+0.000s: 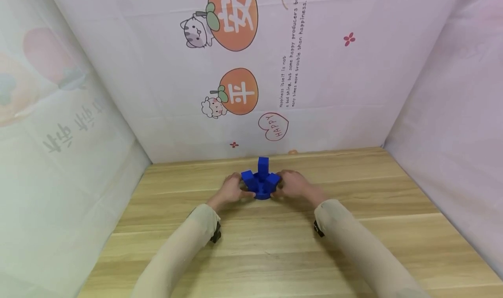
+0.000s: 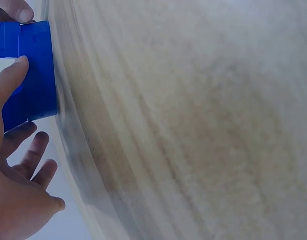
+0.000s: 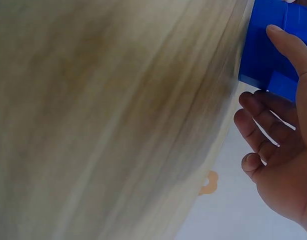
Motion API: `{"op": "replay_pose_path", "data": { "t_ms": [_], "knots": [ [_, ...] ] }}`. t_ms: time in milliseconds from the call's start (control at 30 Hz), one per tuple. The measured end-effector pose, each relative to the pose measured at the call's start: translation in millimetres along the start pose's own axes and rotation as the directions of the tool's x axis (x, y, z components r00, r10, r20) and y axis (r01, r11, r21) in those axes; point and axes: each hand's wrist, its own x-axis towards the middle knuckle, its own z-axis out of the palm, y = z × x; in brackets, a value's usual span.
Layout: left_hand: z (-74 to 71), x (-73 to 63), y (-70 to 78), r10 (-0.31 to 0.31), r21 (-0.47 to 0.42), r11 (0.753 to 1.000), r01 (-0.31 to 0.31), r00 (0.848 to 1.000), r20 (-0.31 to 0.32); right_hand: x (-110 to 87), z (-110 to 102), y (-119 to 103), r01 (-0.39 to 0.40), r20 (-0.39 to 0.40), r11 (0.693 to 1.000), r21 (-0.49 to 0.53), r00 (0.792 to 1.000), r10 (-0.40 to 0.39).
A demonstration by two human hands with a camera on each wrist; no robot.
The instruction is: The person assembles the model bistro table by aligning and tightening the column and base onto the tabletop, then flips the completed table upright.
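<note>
A blue round piece with three upright square posts [image 1: 262, 195] stands on the wooden table near its back edge; its exact kind does not show. From its left side my left hand [image 1: 231, 188] holds it, thumb on the near face and forefinger round the far side. My right hand [image 1: 294, 184] grips it the same way from the right. The left wrist view shows the left thumb [image 2: 13, 77] on the blue wall [image 2: 39, 75], the other fingers spread below. In the right wrist view the right thumb [image 3: 288, 45] presses the blue wall [image 3: 258, 50], and the lower fingers are loosely bent.
The wooden table [image 1: 267, 254] reaches toward me between fabric walls. A printed white cloth [image 1: 326, 79] hangs right behind the blue piece, with more cloth at the left [image 1: 51, 193] and right [image 1: 448, 127]. A dark wrist device [image 1: 215, 233] sits under the left sleeve.
</note>
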Motion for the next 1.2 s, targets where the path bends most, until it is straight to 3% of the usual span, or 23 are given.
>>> {"op": "replay_pose_path", "data": {
  "t_ms": [633, 1200],
  "knots": [
    [-1.8, -6.6, 9.6, -0.049, -0.099, 0.994, 0.048, 0.999, -0.006, 2.6, -1.2, 3.6, 0.040, -0.040, 0.994, 0.104, 0.999, -0.036],
    [-26.4, -8.8, 15.5, 0.073, -0.159, 0.985, -0.074, 0.997, -0.009, -4.1, -27.9, 4.8, -0.011, 0.033, 0.943, 0.333, 0.999, 0.000]
  ]
}}
